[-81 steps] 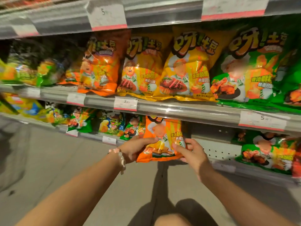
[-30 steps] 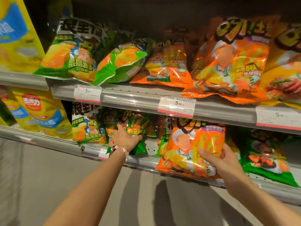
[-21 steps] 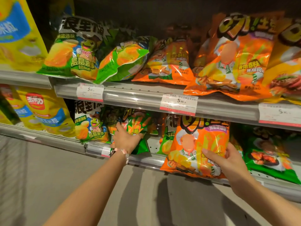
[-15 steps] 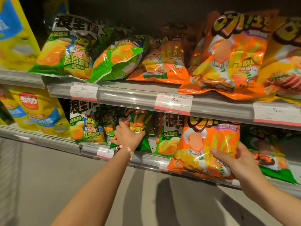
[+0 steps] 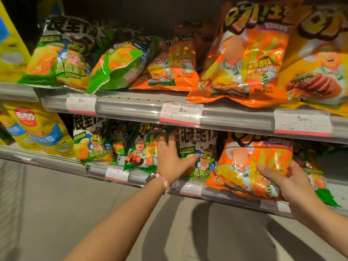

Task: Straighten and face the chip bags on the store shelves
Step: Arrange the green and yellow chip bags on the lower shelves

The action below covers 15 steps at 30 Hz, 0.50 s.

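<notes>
We work the lower shelf [image 5: 131, 178], under the middle price tag [image 5: 181, 114] on the rail above it. Our right hand [image 5: 288, 180] grips the orange chip bag [image 5: 250, 166] by its right edge, fingers across the front and thumb tucked round the side. That bag now stands below and to the right of the tag, front facing out, its bottom seam resting on the shelf lip. Half a second ago it sat closer under the tag and leaned more; before that we held it off the shelf in both hands. So the bag has been slid rightward into its slot and is nearly faced.

Our left hand [image 5: 174, 159] has let go of the small green bag [image 5: 140, 155], which it was gripping a moment ago. It now lies with fingers spread and fairly straight, blurred by motion, holding nothing. Its palm lies partly over the white-and-green bag [image 5: 197, 153] directly beneath the tag. That bag has come into plain view in the gap opened as the orange one moved right.

The small green bag stands below and left of the tag, tilted, its lower corner hanging over the shelf lip. We judge it not yet straight. The white-and-green bag beneath the tag seems the likely next one to be pushed upright. On the shelf above the tag, a green bag [image 5: 116, 63] lies slumped on its side up and to the left, and will want facing too.
</notes>
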Each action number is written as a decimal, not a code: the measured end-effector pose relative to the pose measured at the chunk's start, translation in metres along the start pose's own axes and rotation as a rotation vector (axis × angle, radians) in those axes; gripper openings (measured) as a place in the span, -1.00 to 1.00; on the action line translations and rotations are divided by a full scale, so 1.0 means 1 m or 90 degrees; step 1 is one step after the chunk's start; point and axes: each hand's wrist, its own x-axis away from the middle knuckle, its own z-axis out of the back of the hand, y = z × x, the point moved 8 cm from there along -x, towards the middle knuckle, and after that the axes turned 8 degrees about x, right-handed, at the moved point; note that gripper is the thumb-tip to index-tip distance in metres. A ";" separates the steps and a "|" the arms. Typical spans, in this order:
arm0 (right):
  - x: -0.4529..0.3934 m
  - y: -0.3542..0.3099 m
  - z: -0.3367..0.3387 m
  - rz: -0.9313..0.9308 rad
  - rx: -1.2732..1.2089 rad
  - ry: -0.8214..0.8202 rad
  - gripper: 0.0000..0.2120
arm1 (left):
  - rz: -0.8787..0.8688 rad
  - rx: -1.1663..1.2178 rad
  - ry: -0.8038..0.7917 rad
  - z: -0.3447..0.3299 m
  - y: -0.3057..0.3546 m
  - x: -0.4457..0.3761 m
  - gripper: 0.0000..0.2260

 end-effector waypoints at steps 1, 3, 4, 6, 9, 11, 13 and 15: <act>-0.001 0.001 0.002 0.001 -0.002 0.003 -0.41 | 0.028 0.022 -0.046 -0.016 0.004 0.001 0.09; -0.003 0.004 0.008 0.000 -0.006 0.006 -0.45 | 0.064 -0.016 -0.104 -0.039 0.010 0.000 0.17; -0.003 0.005 0.012 -0.001 -0.006 0.005 -0.47 | 0.077 -0.050 -0.123 -0.047 0.010 -0.001 0.16; -0.004 0.006 0.019 -0.005 -0.010 0.007 -0.47 | 0.113 -0.091 -0.135 -0.053 0.008 -0.004 0.06; -0.006 0.004 0.031 -0.005 -0.007 0.018 -0.52 | 0.141 -0.078 -0.088 -0.052 0.010 -0.004 -0.02; -0.008 0.003 0.038 -0.001 -0.008 0.029 -0.53 | 0.133 -0.072 -0.054 -0.050 0.014 -0.003 -0.06; -0.009 0.002 0.043 0.001 -0.013 0.040 -0.56 | 0.107 -0.039 -0.033 -0.048 0.021 -0.001 -0.06; -0.010 0.003 0.047 0.006 -0.009 0.049 -0.58 | 0.086 0.018 -0.007 -0.043 0.026 0.003 -0.07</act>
